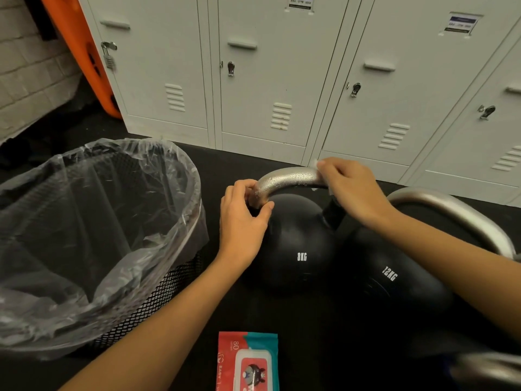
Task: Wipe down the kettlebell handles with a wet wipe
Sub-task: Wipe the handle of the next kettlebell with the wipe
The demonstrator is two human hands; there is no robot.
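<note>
A black 8KG kettlebell (296,249) stands on the dark floor, its silver handle (290,177) beaded with water drops. My left hand (244,218) grips the left end of that handle. My right hand (353,190) presses a white wet wipe (317,165) around the right end of the handle; only a corner of the wipe shows past my fingers. A black 12KG kettlebell (394,277) sits touching it on the right, its silver handle (456,213) partly behind my right forearm.
A black mesh bin with a clear plastic liner (93,235) stands at the left. A red pack of wet wipes (246,362) lies at the bottom edge. Grey lockers (282,80) line the back. Another silver handle (490,368) shows blurred at bottom right.
</note>
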